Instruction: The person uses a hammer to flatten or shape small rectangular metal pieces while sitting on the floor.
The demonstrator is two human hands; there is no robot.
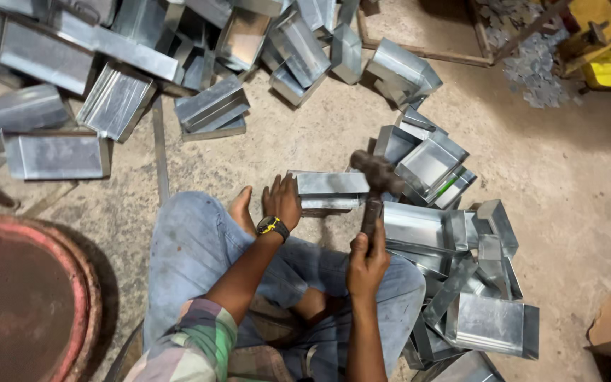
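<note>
Seated on the floor, a person's right hand [367, 263] grips a hammer [375, 185] raised over a folded sheet-metal box [328, 189] steadied by the left hand [282, 201], fingers pressed flat; finished boxes [178, 56] pile beyond.

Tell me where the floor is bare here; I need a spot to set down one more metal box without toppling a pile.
Bare concrete floor lies right of the near box pile, below the scrap heap. A smaller patch sits between the far box pile and the left hand. It is crowded around the hammer in the right hand.
</note>
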